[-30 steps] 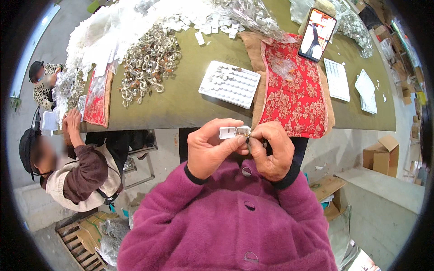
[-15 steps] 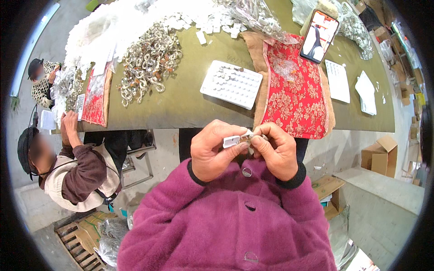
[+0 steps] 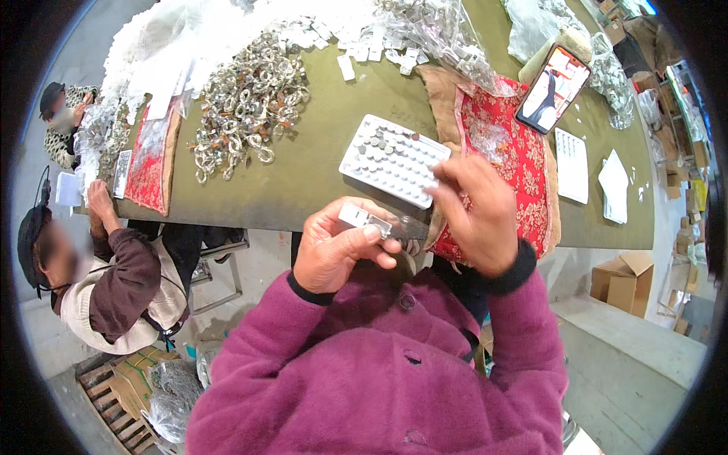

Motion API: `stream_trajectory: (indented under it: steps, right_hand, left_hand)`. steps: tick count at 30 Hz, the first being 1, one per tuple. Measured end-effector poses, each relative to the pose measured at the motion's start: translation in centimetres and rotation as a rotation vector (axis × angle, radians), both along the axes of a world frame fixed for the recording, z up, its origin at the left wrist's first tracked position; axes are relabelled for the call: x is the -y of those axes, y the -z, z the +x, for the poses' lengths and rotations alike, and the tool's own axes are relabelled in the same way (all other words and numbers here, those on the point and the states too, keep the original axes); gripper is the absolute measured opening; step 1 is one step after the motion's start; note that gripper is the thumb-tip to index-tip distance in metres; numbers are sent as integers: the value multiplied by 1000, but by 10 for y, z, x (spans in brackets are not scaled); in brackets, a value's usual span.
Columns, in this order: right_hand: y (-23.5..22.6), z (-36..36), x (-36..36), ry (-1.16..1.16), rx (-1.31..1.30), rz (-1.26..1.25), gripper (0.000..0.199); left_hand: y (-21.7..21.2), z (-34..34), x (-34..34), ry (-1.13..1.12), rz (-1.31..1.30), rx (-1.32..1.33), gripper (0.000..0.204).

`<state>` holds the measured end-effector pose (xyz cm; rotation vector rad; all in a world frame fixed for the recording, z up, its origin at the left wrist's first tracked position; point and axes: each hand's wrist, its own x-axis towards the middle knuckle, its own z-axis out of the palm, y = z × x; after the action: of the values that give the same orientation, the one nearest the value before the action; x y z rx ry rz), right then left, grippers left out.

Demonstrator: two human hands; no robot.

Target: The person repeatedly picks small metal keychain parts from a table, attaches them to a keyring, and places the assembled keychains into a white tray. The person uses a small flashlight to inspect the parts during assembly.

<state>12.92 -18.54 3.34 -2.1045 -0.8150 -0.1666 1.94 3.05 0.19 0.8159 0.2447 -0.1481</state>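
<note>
My left hand [image 3: 337,246] is closed around a small white rectangular plastic piece [image 3: 359,217] with a clear, shiny part at its right end. The thumb presses on the piece from above. My right hand [image 3: 485,216] is over the lower right edge of a white tray [image 3: 409,196], its thumb and forefinger slightly apart and a little blurred. I see nothing held between them. Rows of round pockets fill the tray, and small silver discs [image 3: 375,148] like button cells lie loose on its left part.
A red flowered cloth [image 3: 531,189] lies right of the tray, with a phone [image 3: 553,87] standing at its far end. Ring-shaped clear and brown pieces [image 3: 254,106] are heaped at left, near white pieces [image 3: 371,47]. A co-worker [image 3: 125,296] sits at the left; another is farther off.
My right hand has left the white piece and moved right and away from me to the tray's edge. My left hand keeps the piece, having shifted slightly left. The view has turned a little.
</note>
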Motion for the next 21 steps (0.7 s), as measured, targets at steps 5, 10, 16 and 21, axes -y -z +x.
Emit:
stream_trajectory:
  steps: [5, 10, 16, 21]
  right_hand:
    - [18, 61, -34, -7, 279, -210, 18]
    - [31, 71, -43, -18, 319, -296, 13]
    - [39, 70, -50, 41, 352, -330, 11]
    - [23, 62, -45, -55, 298, -221, 15]
  left_hand:
    - [10, 7, -1, -22, 75, 16, 22]
    - [18, 13, -4, -17, 161, 89, 23]
    - [19, 21, -2, -7, 261, 106, 23]
    - [12, 16, 12, -101, 187, -7, 24]
